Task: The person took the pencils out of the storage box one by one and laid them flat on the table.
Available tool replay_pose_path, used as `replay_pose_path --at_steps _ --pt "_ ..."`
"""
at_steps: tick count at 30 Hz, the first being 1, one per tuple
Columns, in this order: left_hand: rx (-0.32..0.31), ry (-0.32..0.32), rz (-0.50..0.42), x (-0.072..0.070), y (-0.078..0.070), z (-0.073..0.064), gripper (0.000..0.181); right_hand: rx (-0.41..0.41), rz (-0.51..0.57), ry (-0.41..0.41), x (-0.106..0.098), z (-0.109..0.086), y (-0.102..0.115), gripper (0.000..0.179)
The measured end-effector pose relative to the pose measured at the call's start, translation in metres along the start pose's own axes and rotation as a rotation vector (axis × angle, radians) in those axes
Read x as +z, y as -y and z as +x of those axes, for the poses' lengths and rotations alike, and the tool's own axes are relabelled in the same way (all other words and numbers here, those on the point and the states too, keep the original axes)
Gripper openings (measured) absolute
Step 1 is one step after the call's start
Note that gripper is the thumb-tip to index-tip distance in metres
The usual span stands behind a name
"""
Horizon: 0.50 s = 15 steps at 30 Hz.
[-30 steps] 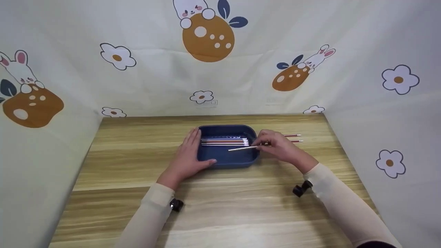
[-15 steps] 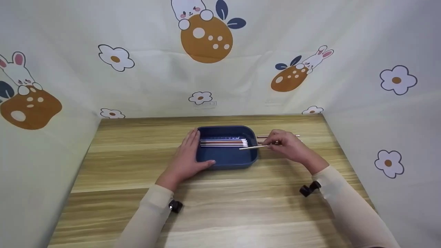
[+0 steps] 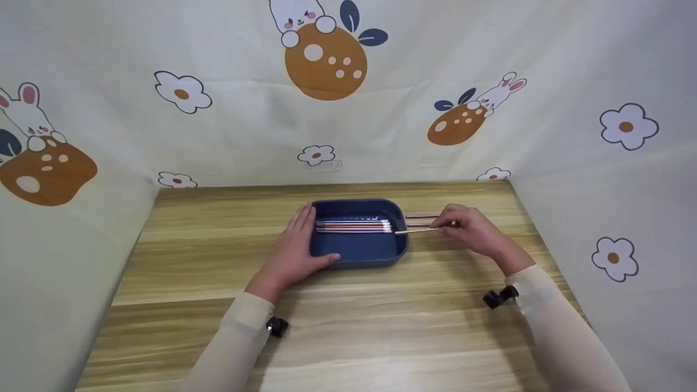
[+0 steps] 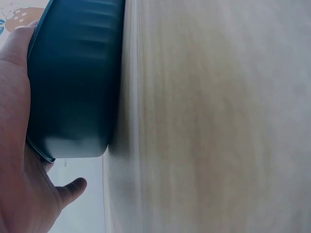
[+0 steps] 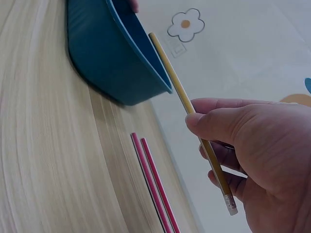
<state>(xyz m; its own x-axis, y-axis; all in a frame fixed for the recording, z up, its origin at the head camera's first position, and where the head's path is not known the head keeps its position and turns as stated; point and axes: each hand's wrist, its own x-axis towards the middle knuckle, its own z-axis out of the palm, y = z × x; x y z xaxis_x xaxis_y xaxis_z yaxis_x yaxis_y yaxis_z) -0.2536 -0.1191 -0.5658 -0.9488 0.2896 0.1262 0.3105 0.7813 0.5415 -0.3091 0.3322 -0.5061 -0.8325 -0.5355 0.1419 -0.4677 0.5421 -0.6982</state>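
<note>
My left hand (image 3: pixel 291 250) rests against the left end of the dark blue rectangular box (image 3: pixel 359 263). Its fingers lie straight along the side, and the thumb lies across the front rim; in the left wrist view one finger (image 4: pixel 73 190) sticks out beyond the box. Inside the box, several pencils (image 3: pixel 351 226) lie side by side, white ends to the right. Right of the box, my right hand (image 3: pixel 471 228) pinches a gold pencil (image 5: pixel 175 85) between thumb and fingers. The pencil's eraser end points back toward the palm, while its other end reaches over the box's right rim.
Two red pencils (image 5: pixel 154 179) lie parallel on the wooden table (image 3: pixel 348 326) to the right of the box, partly behind my right hand in the head view. Patterned cloth walls (image 3: pixel 245 125) stand at the back and on both sides.
My right hand has moved rightward with the gold pencil, drawing most of it out from above the box. The left hand and the box stay in place.
</note>
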Motion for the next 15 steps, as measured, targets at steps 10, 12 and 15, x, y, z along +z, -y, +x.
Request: replay_pose_path --at_steps 10,12,15 --pt "-0.004 0.005 -0.002 0.0 0.0 0.0 0.133 -0.031 -0.051 -0.043 -0.011 -0.009 -0.021 0.026" --pt "-0.005 0.005 -0.004 0.0 0.0 0.0 0.133 -0.031 -0.052 -0.053 -0.012 -0.011 -0.024 0.025" --pt "-0.005 0.007 -0.003 -0.001 -0.001 0.0 0.134 -0.021 -0.057 -0.071 -0.015 -0.013 -0.026 0.024"
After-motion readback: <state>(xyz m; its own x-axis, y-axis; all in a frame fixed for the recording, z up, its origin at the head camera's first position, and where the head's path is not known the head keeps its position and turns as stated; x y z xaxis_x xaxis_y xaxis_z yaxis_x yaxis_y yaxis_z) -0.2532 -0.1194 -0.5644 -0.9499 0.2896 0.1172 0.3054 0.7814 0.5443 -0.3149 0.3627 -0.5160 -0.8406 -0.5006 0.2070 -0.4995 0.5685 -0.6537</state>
